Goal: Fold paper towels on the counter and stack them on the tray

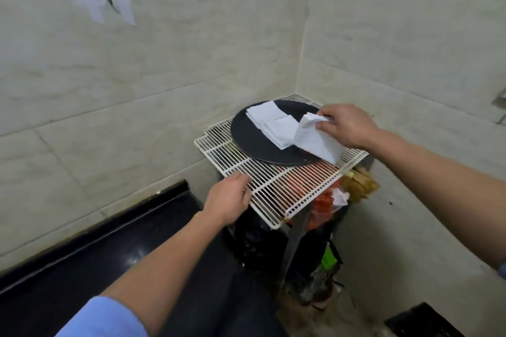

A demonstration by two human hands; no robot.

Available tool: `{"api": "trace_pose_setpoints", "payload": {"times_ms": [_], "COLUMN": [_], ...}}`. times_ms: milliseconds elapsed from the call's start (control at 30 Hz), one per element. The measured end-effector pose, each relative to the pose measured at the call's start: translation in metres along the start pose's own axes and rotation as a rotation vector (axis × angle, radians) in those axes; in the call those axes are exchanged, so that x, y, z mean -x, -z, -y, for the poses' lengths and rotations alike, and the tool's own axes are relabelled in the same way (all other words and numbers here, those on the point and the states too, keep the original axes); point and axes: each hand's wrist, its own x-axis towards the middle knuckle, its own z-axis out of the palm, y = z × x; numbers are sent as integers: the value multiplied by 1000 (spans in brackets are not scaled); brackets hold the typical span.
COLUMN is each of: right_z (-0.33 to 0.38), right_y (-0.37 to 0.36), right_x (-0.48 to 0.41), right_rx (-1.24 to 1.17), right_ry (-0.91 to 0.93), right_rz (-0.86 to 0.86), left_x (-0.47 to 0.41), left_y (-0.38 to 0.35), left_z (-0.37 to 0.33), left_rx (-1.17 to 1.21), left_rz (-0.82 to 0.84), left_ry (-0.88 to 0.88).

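A round black tray lies on white wire racks in the corner. Folded white paper towels lie stacked on the tray, fanned from its back left toward its right side. My right hand pinches one more paper towel by its upper edge; the sheet hangs down over the tray's right rim. My left hand rests on the near left edge of the wire rack, fingers over the bars.
The black counter runs along the tiled wall at lower left. Under the racks hang dark bags, orange and white wrappers and a green packet. Tiled walls close the corner behind and to the right.
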Motion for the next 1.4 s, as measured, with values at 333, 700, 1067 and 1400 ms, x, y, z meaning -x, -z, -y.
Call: {"api": "trace_pose_setpoints", "payload": {"times_ms": [333, 700, 1067, 1400], "right_z": [-39, -36, -37, -37], "right_y": [-51, -126, -190, -209], "right_x": [-179, -305, -290, -263], "right_rx": [-57, -22, -84, -31], "right_ry": [307, 538, 569, 556], "right_rz": [213, 444, 191, 379], "left_x": [-111, -148, -148, -147], "left_y": [-26, -65, -69, -64], "left_z": [-4, -13, -14, -12], "left_rx": [-58, -132, -135, -143], "left_rz": [-194, -185, -231, -201], "left_ry": [297, 500, 501, 492]}}
